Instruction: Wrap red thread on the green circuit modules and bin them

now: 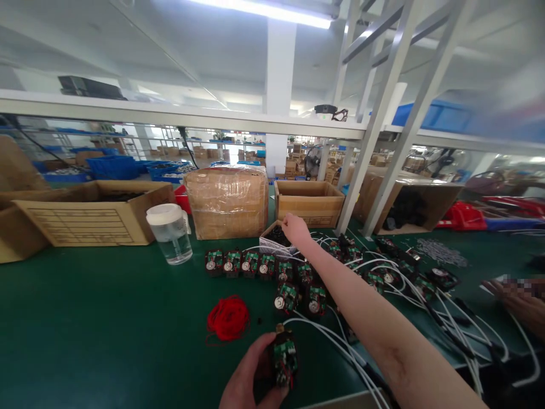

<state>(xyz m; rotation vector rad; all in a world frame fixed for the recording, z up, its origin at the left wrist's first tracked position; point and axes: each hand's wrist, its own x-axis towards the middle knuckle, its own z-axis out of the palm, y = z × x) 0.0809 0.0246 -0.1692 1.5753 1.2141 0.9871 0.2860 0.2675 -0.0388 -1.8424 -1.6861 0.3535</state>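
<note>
My left hand (pixel 247 378) grips a small black device with an exposed green circuit board (pixel 285 358) near the front of the table. A white cable leads off that device to the right. My right hand (pixel 296 228) is stretched forward at a small open box (pixel 272 248) of small black parts (pixel 276 234). Its fingers are curled together at the box; whether anything is between them is hidden. Several similar devices (pixel 232 262) stand in a row between my hands. A bundle of red string (pixel 229 319) lies left of the held device.
A lidded clear plastic jug (pixel 172 236) stands at left. Behind are a taped carton (pixel 227 201) and open cartons (pixel 309 201). White cables (pixel 451 318) and more devices crowd the right, where another person's hand (pixel 519 301) shows. A metal post (pixel 361 153) rises behind my right arm.
</note>
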